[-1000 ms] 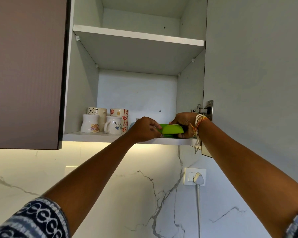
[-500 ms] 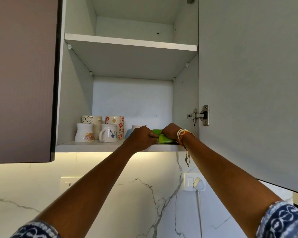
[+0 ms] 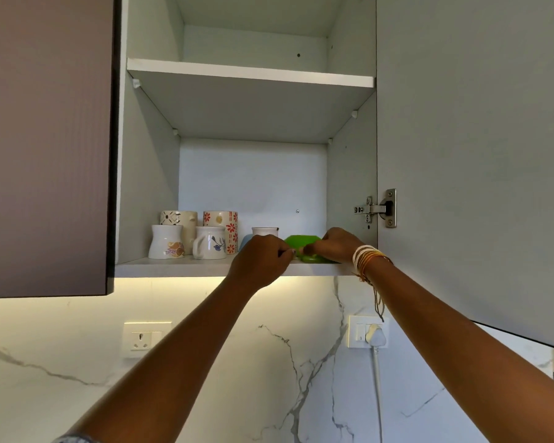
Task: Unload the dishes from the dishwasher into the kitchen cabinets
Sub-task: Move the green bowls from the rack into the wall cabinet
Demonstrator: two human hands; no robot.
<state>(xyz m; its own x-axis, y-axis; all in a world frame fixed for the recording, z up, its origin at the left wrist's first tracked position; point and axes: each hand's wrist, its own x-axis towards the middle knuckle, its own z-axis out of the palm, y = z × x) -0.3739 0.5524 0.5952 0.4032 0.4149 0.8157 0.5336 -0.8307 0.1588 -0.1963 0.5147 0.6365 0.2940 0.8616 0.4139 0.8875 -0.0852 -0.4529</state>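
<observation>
An upper cabinet stands open, and both my arms reach up to its bottom shelf point(image 3: 186, 269). A green dish point(image 3: 301, 242) rests on the right part of that shelf. My left hand point(image 3: 260, 260) touches its left edge with the fingers curled. My right hand point(image 3: 336, 245), with bangles on the wrist, covers its right side. Both hands hide most of the green dish, so I cannot tell its full shape. Several patterned mugs point(image 3: 209, 243) stand at the left of the shelf. A white cup point(image 3: 264, 232) and a blue item point(image 3: 245, 243) sit just behind my left hand.
The upper shelf point(image 3: 250, 75) holds nothing that I can see. The cabinet door point(image 3: 474, 161) hangs open on the right, with its hinge point(image 3: 376, 208) close to my right wrist. A closed brown door point(image 3: 45, 142) is on the left. Below, the marble backsplash carries a socket point(image 3: 146, 335) and a plugged-in switch point(image 3: 368, 335).
The green dish has gone from lifted at the shelf's front edge to resting further in on the shelf. Both hands have followed it inward, and the view has tilted up slightly.
</observation>
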